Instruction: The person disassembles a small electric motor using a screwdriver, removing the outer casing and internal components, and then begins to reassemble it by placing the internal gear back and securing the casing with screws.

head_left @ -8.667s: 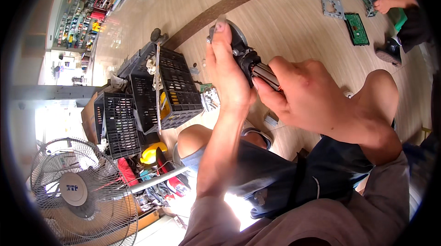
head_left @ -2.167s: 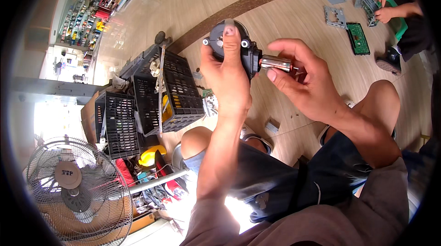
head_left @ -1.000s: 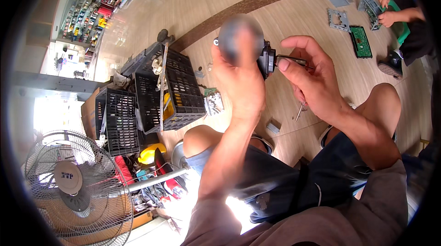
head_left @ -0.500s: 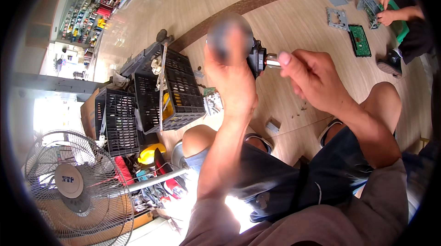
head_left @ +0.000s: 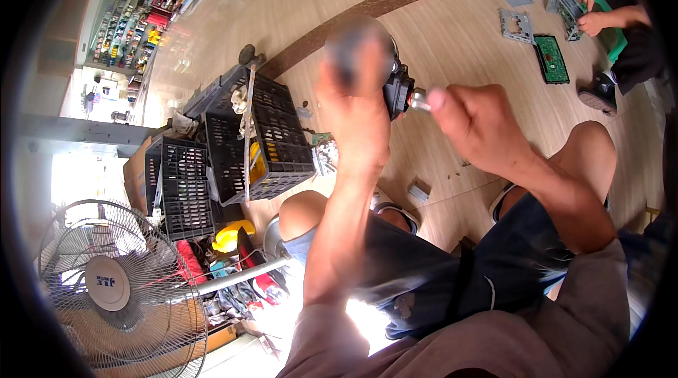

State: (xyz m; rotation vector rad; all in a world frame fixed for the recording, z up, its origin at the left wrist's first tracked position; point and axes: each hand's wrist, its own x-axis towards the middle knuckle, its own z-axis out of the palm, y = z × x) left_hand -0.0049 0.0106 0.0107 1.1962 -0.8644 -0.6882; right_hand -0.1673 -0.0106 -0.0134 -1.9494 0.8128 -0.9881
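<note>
In front of me my left hand (head_left: 359, 120) is raised and closed around a black device (head_left: 399, 92). The device has a round dark part at the top, which is blurred, so its kind does not show. A short shiny metal cylinder (head_left: 420, 100) meets its right side, where a bit of reddish colour shows. My right hand (head_left: 484, 124) is closed at the cylinder's other end, thumb lying along it. Whatever else its curled fingers cover is hidden.
Black plastic crates (head_left: 282, 138) stand at the left, behind a wire fan (head_left: 109, 283). A small grey block (head_left: 419, 190) lies on the floor between my feet. At the far right a person's hands (head_left: 593, 23) handle a metal frame, near a green circuit board (head_left: 551, 60).
The black device has shifted slightly right in my left hand. The metal cylinder has tipped, its right end now lower, and my right hand has turned and dropped a little with it.
</note>
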